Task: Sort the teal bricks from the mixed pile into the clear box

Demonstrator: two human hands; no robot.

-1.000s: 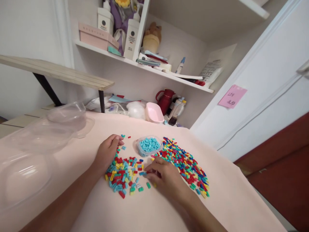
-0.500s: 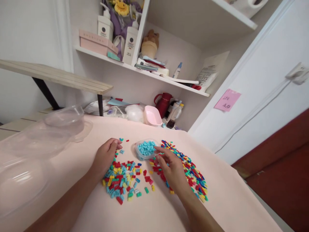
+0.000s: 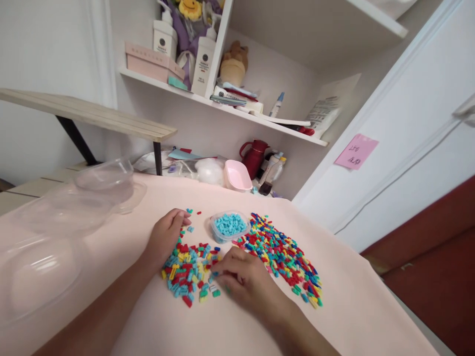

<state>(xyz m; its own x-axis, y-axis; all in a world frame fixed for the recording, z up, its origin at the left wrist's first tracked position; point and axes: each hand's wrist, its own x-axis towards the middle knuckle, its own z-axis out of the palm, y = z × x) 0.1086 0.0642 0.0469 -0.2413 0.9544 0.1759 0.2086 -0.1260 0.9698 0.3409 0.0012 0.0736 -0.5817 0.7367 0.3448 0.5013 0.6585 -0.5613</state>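
My right hand (image 3: 247, 279) is at the right edge of the smaller pile of toy building bricks (image 3: 185, 269). Its thumb and forefinger pinch around a small blue brick (image 3: 214, 274). My left hand (image 3: 166, 232) rests on its side at the far left of that pile, fingers curled together; whether anything is inside is hidden. Between and beyond the hands stands a clear plastic tub (image 3: 221, 238) filled with light blue bricks (image 3: 230, 225). A larger pile of mixed-colour bricks (image 3: 285, 252) spreads out to the right of the tub.
Clear plastic containers (image 3: 106, 183) stand along the table's left side, with a clear lid or tub (image 3: 40, 277) nearer me. At the back are a pink basin (image 3: 238, 176), a red jug (image 3: 254, 158) and bottles (image 3: 272, 173). A wooden riser (image 3: 111, 118) overhangs the left back.
My right hand has moved from the tub's right edge left and toward me, to the smaller pile. My left hand stays in place. The view has shifted slightly.
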